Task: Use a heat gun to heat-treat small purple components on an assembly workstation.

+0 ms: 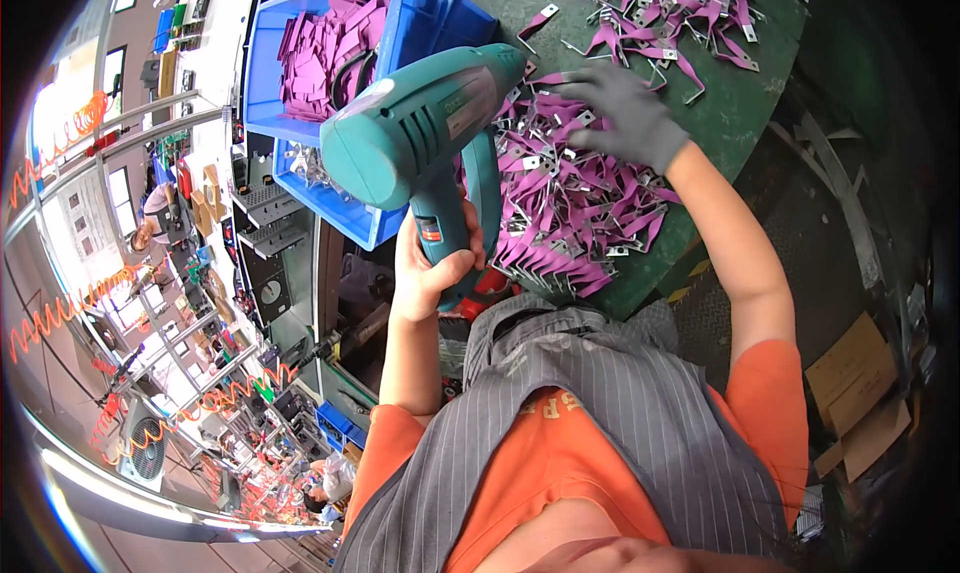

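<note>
My bare left hand is wrapped round the grip of a teal heat gun. The gun is raised, its nozzle pointing to the upper right, over the edge of a heap of purple-sleeved metal strips. My right hand, in a grey glove, reaches over this heap with its fingers apart. Its fingertips are close to a purple-sleeved strip beside the nozzle; whether they touch it I cannot tell. Bare silver ends with holes show on many strips. At the heap's near edge, several strips lie side by side in a row.
A blue bin of flat purple sleeves stands at the upper left. Below it, another blue bin holds metal pieces. More strips lie at the back of the green table. Cardboard is at the right.
</note>
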